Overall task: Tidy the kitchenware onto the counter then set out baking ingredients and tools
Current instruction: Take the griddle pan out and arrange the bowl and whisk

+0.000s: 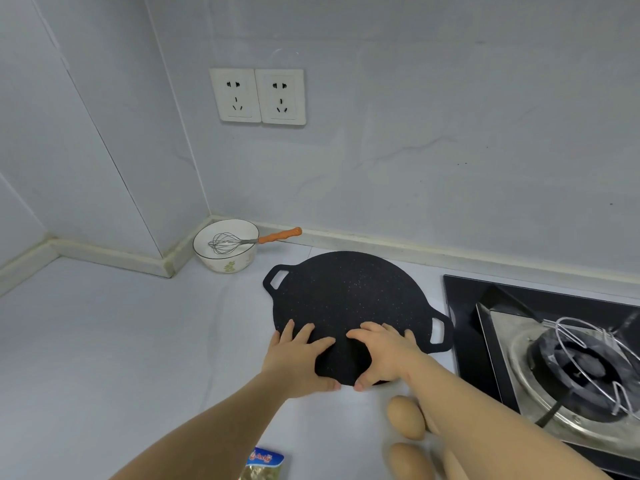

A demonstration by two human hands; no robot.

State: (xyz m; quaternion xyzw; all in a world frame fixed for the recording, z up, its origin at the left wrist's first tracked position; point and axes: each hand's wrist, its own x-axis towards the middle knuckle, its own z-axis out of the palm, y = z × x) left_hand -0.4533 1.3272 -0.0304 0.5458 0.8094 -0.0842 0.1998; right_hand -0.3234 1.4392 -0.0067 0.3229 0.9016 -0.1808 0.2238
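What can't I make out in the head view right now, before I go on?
Head view only:
Near rim of the black speckled round griddle pan: covered by the left hand and right hand.
Blue-and-gold foil packet: cut off by the bottom edge, label too small.
Lower brown egg: cut by the bottom edge.
Steel gas burner: cut off by the right edge.

A person's left hand [298,358] and right hand [384,355], bare with short plain thumbnails, join a left forearm [207,427] and right forearm [485,410] bare along their visible length.
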